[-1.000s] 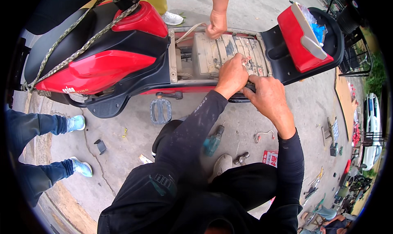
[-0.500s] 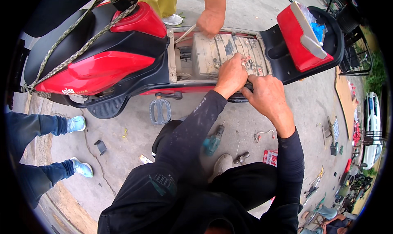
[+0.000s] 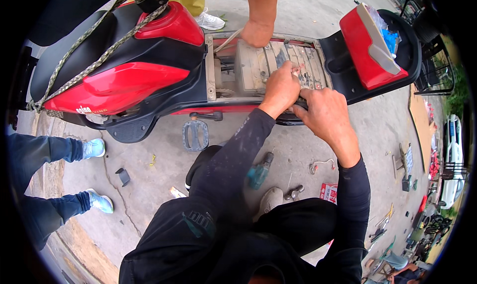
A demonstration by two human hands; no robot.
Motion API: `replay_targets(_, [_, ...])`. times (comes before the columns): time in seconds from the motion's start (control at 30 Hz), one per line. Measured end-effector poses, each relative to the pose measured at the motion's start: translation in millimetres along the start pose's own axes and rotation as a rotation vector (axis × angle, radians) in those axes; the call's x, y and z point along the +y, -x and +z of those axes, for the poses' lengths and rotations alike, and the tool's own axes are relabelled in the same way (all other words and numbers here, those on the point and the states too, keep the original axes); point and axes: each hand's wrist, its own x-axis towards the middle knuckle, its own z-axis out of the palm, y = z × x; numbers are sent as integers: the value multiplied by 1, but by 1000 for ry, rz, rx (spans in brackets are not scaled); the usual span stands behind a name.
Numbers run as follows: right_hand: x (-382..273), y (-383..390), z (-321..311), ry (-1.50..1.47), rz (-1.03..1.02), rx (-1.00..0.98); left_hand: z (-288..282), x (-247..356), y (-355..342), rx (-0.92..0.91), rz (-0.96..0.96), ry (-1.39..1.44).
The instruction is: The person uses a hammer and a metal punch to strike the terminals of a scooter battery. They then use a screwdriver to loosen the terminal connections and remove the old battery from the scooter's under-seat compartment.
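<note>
A red and black electric scooter [image 3: 119,85] stands across the view with its floor compartment uncovered. Inside sit dusty grey batteries [image 3: 251,67] in a row, with small terminals and short wires on top. My left hand [image 3: 282,87] is closed over the near part of the batteries, fingertips pinched beside a reddish wire end; what it grips is hidden. Right beside it, my right hand [image 3: 325,110] is closed at the compartment's near edge, thumb and fingers around something dark that I cannot make out. Another person's hand [image 3: 257,34] presses on the far left corner of the batteries.
On the concrete below lie a teal cordless drill [image 3: 260,172], a hammer head [image 3: 294,192], a loose wire [image 3: 322,165] and a red box [image 3: 329,192]. A pedal [image 3: 195,135] juts from the scooter's near side. Someone's light blue shoes [image 3: 93,148] are at the left.
The other person's hand has shifted slightly and its fingers are now more tucked down behind the batteries. My hands stay nearly in place, with the left a touch higher.
</note>
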Motion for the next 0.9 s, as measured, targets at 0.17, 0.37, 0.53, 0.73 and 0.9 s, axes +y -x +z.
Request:
replay_targets(0.17, [-4, -10, 0, -5, -47, 40, -2, -12, -8, 78, 129, 80])
replay_targets(0.37, [-6, -3, 6, 18, 16, 34, -14, 3, 3, -66, 75, -21])
replay_targets(0.53, [-11, 10, 18, 5, 68, 61, -9, -12, 6, -74, 143, -22])
replay_targets(0.73, [10, 6, 21, -57, 47, 122, -3, -9, 3, -47, 229, -176])
replay_targets(0.9, [-15, 5, 5, 30, 52, 32, -8, -7, 4, -2, 155, 61])
